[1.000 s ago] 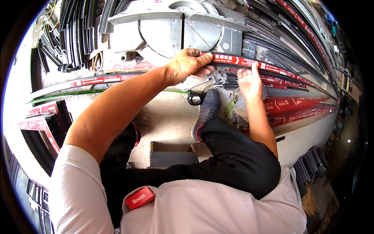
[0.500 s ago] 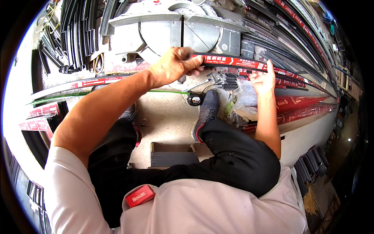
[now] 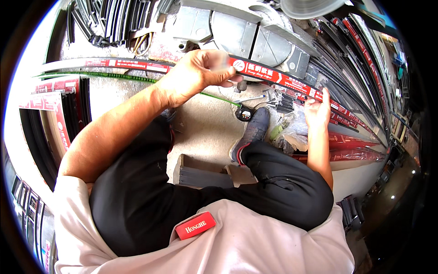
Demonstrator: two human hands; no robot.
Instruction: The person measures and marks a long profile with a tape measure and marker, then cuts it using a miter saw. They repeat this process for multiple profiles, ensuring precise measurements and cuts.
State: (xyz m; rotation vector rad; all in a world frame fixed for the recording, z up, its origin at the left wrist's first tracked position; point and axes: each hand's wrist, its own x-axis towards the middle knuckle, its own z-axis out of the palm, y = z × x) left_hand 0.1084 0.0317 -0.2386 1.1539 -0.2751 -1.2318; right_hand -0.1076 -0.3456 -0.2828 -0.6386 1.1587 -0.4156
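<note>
A long black profile strip with a red printed film [image 3: 273, 76] runs slantwise in front of me, down to the right. My left hand [image 3: 200, 72] pinches it near its left end, which the fingers hide. Further along, my right hand [image 3: 318, 112] grips the strip from below, a finger showing above its edge. Beneath the strip, by my shoe, a black tape measure [image 3: 245, 113] lies on the floor with its green tape [image 3: 100, 77] drawn out to the left. The tape runs beside another red-filmed strip [image 3: 123, 64], partly behind my left arm. A pen [image 3: 250, 98] lies near the tape measure.
A metal saw base with a slot [image 3: 232, 33] stands ahead, a round blade [image 3: 312, 6] at its upper right. Bundles of dark profiles [image 3: 114, 20] lie at far left, and long strips [image 3: 365, 59] fill the right. A grey box [image 3: 205, 177] sits between my legs.
The view has turned, so the saw base appears further right and the blade shows. Both hands keep hold of the strip, which now slopes more steeply down to the right.
</note>
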